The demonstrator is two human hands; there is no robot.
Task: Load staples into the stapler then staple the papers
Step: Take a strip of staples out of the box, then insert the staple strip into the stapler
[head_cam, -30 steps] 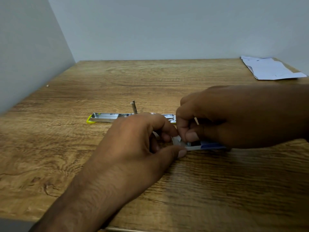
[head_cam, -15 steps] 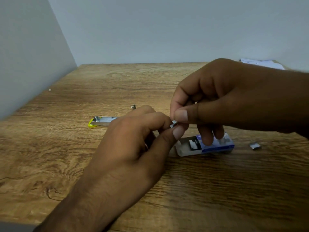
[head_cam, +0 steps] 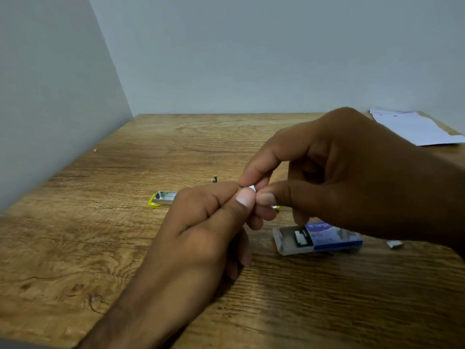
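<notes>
Wood-grain counter [head_cam: 100, 248] carried the opened stapler [head_cam: 164, 198] just behind my left hand [head_cam: 201, 235], long axis left-to-right. Left hand and right hand [head_cam: 352, 177] together pinched a small staple strip [head_cam: 252, 188] near it; left judged nearer. Papers [head_cam: 415, 129] lay far right.

One head-worn wide-angle view, forward and down, close over table [head_cam: 75, 248]

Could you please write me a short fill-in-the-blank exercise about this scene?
The left hand and the right hand together pinch a small strip of ____.
The staple box lies with its tray slid ____.
The papers lie at the far ____ corner of the table.
Missing words: staples; open; right.
</notes>
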